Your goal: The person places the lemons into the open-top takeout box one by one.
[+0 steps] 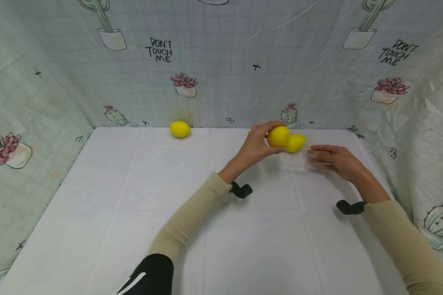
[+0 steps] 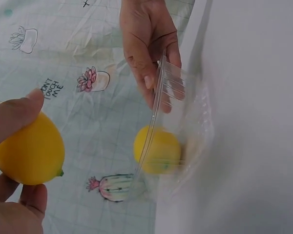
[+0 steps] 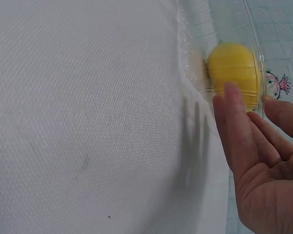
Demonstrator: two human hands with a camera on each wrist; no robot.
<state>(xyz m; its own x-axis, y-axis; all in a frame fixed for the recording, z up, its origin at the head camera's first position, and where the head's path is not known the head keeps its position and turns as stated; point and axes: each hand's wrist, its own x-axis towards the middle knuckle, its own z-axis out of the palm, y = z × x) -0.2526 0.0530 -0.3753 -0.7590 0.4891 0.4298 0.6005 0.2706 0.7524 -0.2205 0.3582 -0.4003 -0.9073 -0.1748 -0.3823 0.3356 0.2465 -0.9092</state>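
- A loose lemon (image 1: 180, 129) lies well to the left of the clear box (image 1: 292, 160), at the far edge of the table (image 1: 133, 213) by the backdrop.
- Your left hand (image 1: 256, 145) grips a second lemon (image 1: 278, 136) in curled fingers, just above the clear box.
- A third lemon (image 1: 296, 142) sits inside the clear box.
- Your right hand (image 1: 332, 159) rests straight-fingered against the box's right side, holding nothing.

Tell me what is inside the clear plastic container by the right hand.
Inside the clear plastic container lies one yellow lemon, seen through its wall. The right hand steadies the rim. The left hand holds a second yellow lemon outside. The container's floor beneath the lemon is hidden.
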